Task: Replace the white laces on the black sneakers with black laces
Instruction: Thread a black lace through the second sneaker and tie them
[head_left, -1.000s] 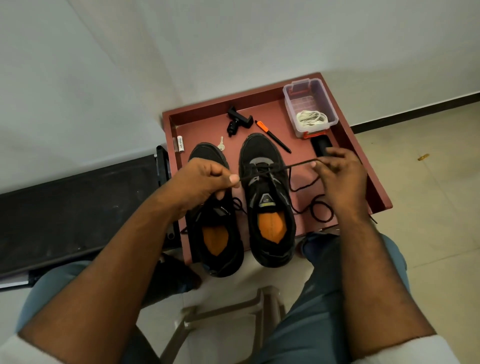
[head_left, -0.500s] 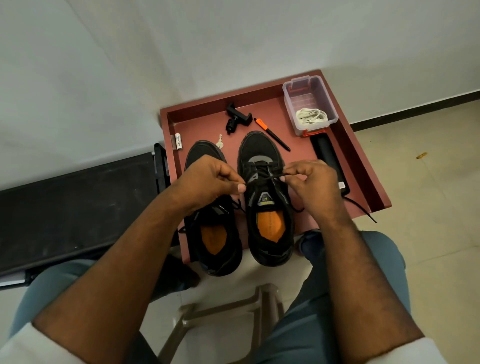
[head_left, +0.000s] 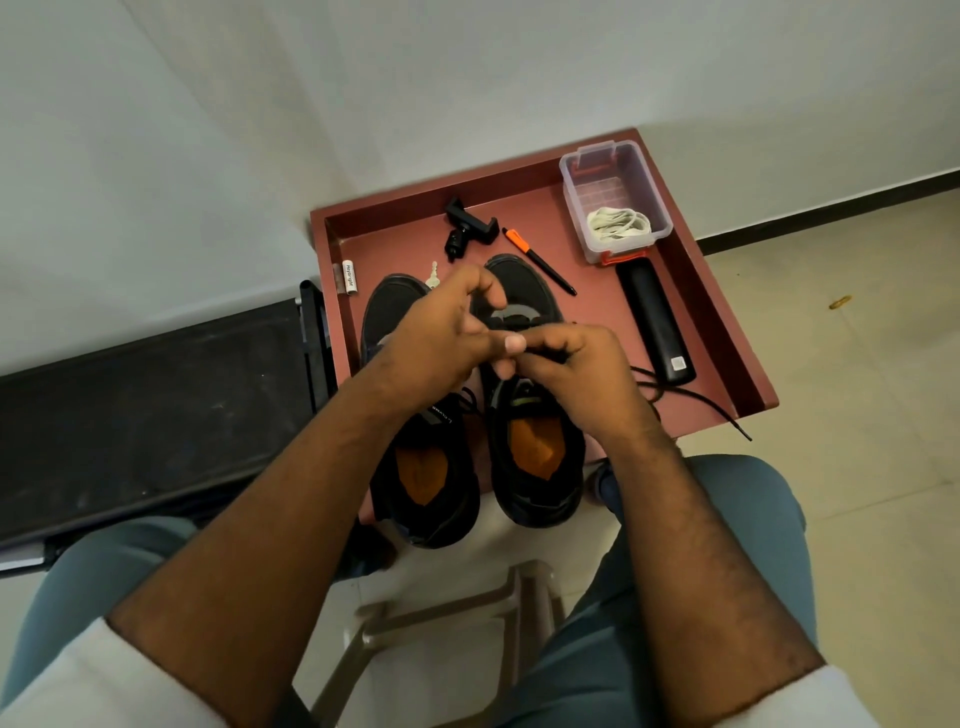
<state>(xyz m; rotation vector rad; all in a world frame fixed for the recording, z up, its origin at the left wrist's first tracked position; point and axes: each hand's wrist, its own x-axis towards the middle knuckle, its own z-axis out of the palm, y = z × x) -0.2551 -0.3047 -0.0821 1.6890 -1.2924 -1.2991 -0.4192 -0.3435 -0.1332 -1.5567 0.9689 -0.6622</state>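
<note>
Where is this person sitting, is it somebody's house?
Probably a room at home. The floor is tiled, the wall is plain white, and the sneakers sit on a low red tray table with a key and pen.

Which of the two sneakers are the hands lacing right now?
The right sneaker, nearer the black bar. Both hands meet over its eyelets, and its black lace trails off the tray's edge.

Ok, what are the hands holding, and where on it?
Both the left hand and the right hand pinch the black lace over the right sneaker's eyelets; exact spot hidden by fingers.
</note>
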